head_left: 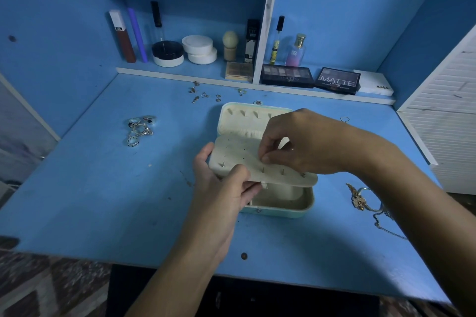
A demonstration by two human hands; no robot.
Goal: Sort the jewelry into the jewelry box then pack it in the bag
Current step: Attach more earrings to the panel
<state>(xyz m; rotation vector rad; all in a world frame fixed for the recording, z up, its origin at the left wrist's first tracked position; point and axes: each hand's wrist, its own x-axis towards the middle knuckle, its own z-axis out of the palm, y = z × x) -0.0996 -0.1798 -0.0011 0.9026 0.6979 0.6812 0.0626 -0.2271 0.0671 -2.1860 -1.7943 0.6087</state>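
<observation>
Earring step: left hand (223,183) grips earring panel (247,159) of jewelry box (306,203); right hand (296,147) pinches stud into hole. Next: fetch loose earrings (203,95).

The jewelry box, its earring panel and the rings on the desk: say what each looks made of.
Jewelry box: pale turquoise shell with a faint sheen, probably faux leather over a stiff form.
Earring panel: cream, matte and soft-looking, likely velvet or suede-like fabric over board; it is pierced with small holes and holds studs.
Rings: silvery metal with bright glints, some with dark stones or insets; the alloy cannot be told.
</observation>
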